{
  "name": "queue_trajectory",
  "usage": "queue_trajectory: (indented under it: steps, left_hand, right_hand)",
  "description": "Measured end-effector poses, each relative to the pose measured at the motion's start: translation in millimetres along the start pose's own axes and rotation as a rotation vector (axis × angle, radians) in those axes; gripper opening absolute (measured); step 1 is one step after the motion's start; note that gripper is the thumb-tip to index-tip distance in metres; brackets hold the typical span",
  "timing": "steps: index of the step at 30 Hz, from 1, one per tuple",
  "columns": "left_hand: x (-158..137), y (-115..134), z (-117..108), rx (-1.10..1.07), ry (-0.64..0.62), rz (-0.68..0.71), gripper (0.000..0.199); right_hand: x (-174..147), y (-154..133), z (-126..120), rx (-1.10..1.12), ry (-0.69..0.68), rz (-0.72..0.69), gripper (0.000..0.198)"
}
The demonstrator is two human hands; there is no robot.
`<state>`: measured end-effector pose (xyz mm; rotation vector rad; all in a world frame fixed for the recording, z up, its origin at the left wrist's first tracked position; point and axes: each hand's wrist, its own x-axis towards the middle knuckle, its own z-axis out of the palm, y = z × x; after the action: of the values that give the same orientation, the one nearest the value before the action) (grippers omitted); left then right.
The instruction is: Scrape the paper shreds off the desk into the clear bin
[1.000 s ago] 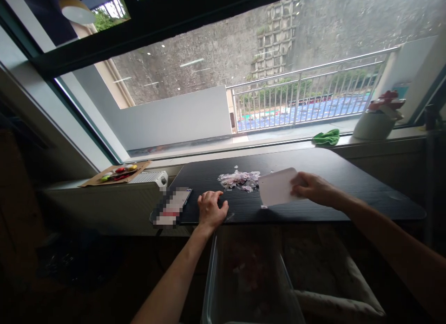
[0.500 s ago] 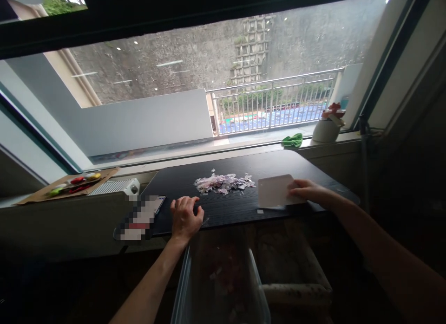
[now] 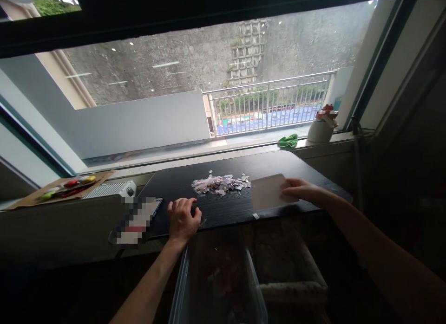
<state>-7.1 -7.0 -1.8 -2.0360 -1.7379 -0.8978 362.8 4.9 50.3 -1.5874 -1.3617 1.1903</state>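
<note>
My right hand [image 3: 296, 189] is closed on the right edge of a thin white plastic scraper [image 3: 266, 192], a flat rectangle with rounded corners. Its left edge stands close to the right end of a heap of paper scraps [image 3: 219, 184], pale pink and white, on the black table [image 3: 223, 208]. One stray scrap [image 3: 256, 216] lies at the table's front edge, just below the scraper. My left hand [image 3: 183, 217] rests at the front edge, left of the heap. Its fingers are loosely bent, the thumb is apart, and nothing shows in them.
Below the table's front edge stands a clear plastic bin [image 3: 258, 287] with some scraps inside. A phone [image 3: 135, 222], partly blurred out, lies on the left. A green cloth [image 3: 288, 140] and a spray bottle [image 3: 320, 129] sit on the sill. To the bin's right is a pale box-like object [image 3: 292, 287].
The scraper has shifted slightly left in my right hand. The stray scrap has turned and moved nearer the front edge. My left hand stays in place; the view shifts a little.
</note>
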Motion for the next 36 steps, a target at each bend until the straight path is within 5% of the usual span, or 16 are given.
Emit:
queue_trajectory:
  steps: [10, 13, 17, 22, 27, 36]
  left_hand:
    - [0, 1, 0, -0.012, 0.006, -0.006, 0.022]
    - [0, 1, 0, -0.014, 0.001, -0.011, 0.023]
    - [-1, 3, 0, -0.002, -0.008, -0.023, 0.023]
    - [-1, 3, 0, -0.008, -0.014, -0.033, 0.023]
    - [-1, 4, 0, -0.015, -0.012, -0.036, 0.023]
    - [-1, 4, 0, -0.017, -0.006, -0.040, 0.023]
  right_hand:
    - [-13, -3, -13, 0.007, -0.087, -0.008, 0.018]
    - [-11, -10, -14, 0.012, 0.003, -0.031, 0.015]
    - [9, -15, 8, -0.025, 0.191, -0.120, 0.012]
    - [30, -14, 40, -0.078, 0.263, -0.180, 0.012]
    - [28, -14, 46, -0.115, 0.196, -0.163, 0.015]
    - [28, -28, 61, -0.272, 0.278, -0.268, 0.010]
